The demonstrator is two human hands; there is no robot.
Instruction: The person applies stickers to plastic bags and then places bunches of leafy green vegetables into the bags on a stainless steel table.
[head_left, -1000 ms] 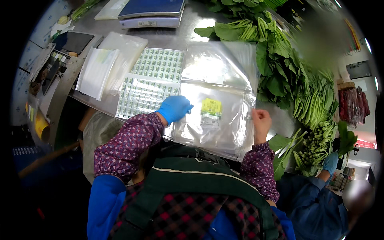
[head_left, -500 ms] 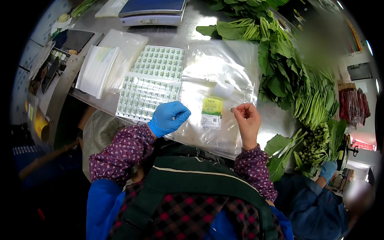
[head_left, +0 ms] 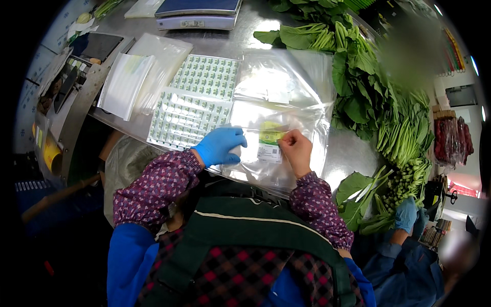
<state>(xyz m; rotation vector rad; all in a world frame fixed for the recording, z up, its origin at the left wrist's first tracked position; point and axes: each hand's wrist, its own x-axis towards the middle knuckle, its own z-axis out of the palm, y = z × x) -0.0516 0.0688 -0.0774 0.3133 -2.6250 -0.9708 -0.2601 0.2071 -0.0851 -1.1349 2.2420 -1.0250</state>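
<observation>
A stack of clear plastic bags lies on the metal table in front of me. The top bag bears a yellow-green and white label with a square code. My right hand, bare, pinches at the label's right edge. The small sticker seen in its fingertips a moment earlier is mostly hidden now. At the bags' lower left rests my left hand in a blue glove, its thumb and fingers apart with nothing in them. Beside it are sheets of small green-and-white stickers.
More clear bags and a white packet lie at left. A blue-topped scale stands at the back. Leafy greens heap along the right. At lower right a co-worker's gloved hand is at the stems.
My right hand has moved left from beside the label onto its right edge. The left hand has loosened from a fist, its fingers now apart. The co-worker's gloved hand has shifted.
</observation>
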